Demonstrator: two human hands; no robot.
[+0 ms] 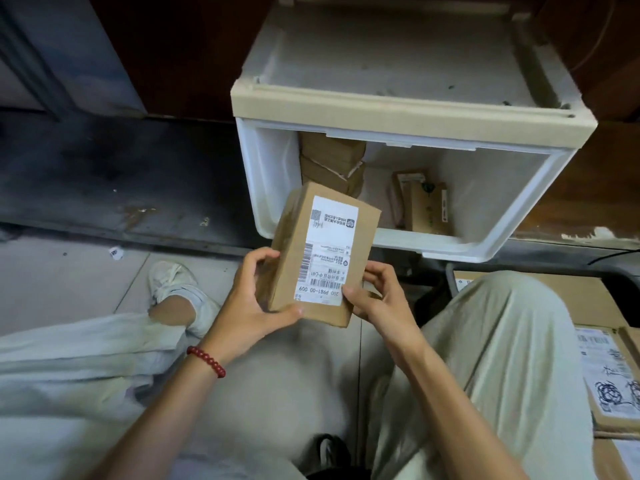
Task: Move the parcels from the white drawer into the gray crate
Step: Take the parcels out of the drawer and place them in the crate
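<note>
Your left hand (254, 299) and right hand (375, 299) grip the small cardboard parcel (322, 254): stiff, likely light, best held by its long side edges.

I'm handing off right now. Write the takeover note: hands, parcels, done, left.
Left hand and right hand: both grip one labelled parcel, held in front of the white drawer.
Still in the drawer: a stack of parcels at back left, and a small box near the middle.
Boxes lie at far right; the gray crate isn't clearly visible.
Left: place the held parcel, then empty the drawer.
</note>
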